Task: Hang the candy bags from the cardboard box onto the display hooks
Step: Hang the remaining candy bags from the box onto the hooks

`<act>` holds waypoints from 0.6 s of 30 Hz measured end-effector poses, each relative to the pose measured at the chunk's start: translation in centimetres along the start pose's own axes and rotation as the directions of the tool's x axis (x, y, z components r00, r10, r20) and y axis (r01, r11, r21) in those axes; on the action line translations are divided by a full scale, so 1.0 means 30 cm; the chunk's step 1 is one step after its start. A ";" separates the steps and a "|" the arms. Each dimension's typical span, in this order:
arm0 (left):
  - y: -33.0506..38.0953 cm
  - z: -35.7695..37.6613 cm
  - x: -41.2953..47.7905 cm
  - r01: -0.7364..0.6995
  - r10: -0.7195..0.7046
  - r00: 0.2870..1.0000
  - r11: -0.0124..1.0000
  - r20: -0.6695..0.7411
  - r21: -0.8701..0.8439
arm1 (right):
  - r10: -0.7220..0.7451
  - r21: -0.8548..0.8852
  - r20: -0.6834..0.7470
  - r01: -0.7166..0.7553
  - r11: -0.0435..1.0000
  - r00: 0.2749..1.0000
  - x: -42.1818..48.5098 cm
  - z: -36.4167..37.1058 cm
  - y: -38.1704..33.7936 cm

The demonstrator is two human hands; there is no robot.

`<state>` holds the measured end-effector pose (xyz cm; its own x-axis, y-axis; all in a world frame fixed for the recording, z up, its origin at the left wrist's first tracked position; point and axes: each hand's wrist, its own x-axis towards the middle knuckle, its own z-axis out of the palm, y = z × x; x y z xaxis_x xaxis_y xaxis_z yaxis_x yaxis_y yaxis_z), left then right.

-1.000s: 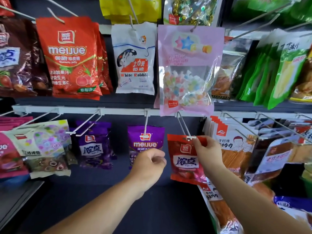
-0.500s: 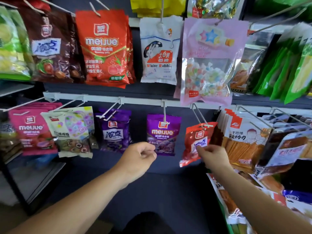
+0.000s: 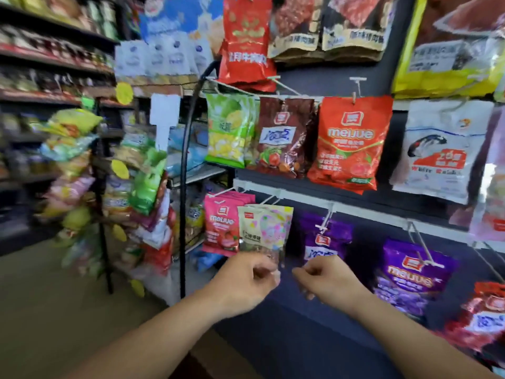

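Candy bags, hung on display hooks, two rows on a dark panel (image 3: 314, 337).
- Lower row, left to right: pink bag (image 3: 221, 228), glossy film, front of a stack; pastel bag (image 3: 266, 225), flat pouch with a clear lower window; dark purple bag (image 3: 325, 242); purple "meijue" bag (image 3: 410, 272), crinkled foil; red bag (image 3: 489, 315), cut by the frame edge.
- Upper row: green-and-yellow bag (image 3: 229, 129); brown foil bag (image 3: 287, 138), creased; red "meijue" bag (image 3: 352, 143), shiny and pillow-shaped; white bag (image 3: 440, 151), matte with a blue outline.
- Hooks (image 3: 326, 222): thin white wire prongs that jut from a white rail (image 3: 300, 196), each passing through a hole at the bag's top.

Left hand (image 3: 246, 280): clenched, with nothing seen in it, raised in front of the pastel bag's lower edge; contact cannot be told.
Right hand (image 3: 325, 280): fingers curled in, nothing visible in them, just below the dark purple bag and near the left hand, apart from it.

Surroundings: larger snack packs (image 3: 328, 23) hang above. A black curved tube (image 3: 185, 187) borders the panel's left side. Beyond it stands a floor rack (image 3: 82, 187) crowded with soft, puffy bags, heavily blurred. Shelves of jars (image 3: 54, 50) are at far left. The floor (image 3: 41, 310) is plain tan.
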<state>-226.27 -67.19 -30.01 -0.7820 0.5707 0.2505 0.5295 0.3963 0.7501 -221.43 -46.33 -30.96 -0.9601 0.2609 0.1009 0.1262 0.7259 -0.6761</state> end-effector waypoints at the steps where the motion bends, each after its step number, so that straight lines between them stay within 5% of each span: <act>1: -0.027 -0.047 -0.019 0.022 -0.022 1.000 1.000 -0.006 0.005 | -0.013 0.008 0.016 0.013 1.000 1.000 0.022 0.036 -0.049; 9: -0.224 -0.278 -0.108 0.114 -0.107 0.989 0.991 -0.099 0.067 | -0.148 0.011 0.128 0.148 0.989 0.981 0.123 0.269 -0.333; 18: -0.507 -0.121 -0.211 0.293 -0.295 0.950 0.955 -0.102 -0.040 | -0.160 -0.046 0.233 0.175 0.984 0.959 0.098 0.525 -0.178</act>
<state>-230.58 -79.45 -40.78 -0.9328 0.3516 0.0789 0.2637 0.5169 0.8144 -228.86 -59.45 -38.57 -0.9993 -0.0138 0.0348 -0.0322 0.7887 -0.6140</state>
